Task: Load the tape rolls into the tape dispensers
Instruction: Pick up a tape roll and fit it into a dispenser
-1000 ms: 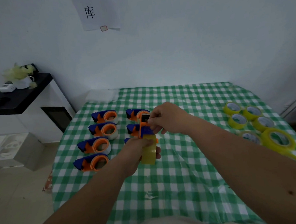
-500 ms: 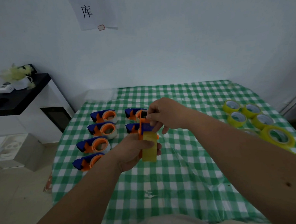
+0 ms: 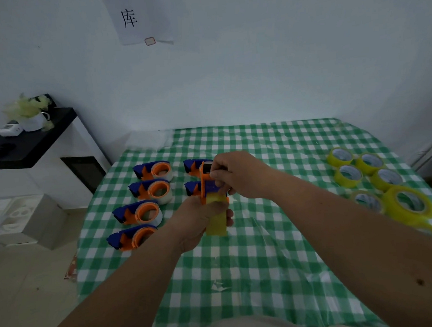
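Little changed, left hand (image 3: 200, 221) grips yellow tape roll (image 3: 216, 219), right hand (image 3: 238, 174) pinches dispenser (image 3: 208, 182), wall sign (image 3: 137, 16) reads 库

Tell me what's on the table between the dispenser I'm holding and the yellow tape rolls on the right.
Nothing: in the head view only bare checkered tablecloth lies between the held dispenser and the yellow tape rolls.

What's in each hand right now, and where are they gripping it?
Left hand grips the tape roll in the dispenser; right hand pinches the dispenser's top end.
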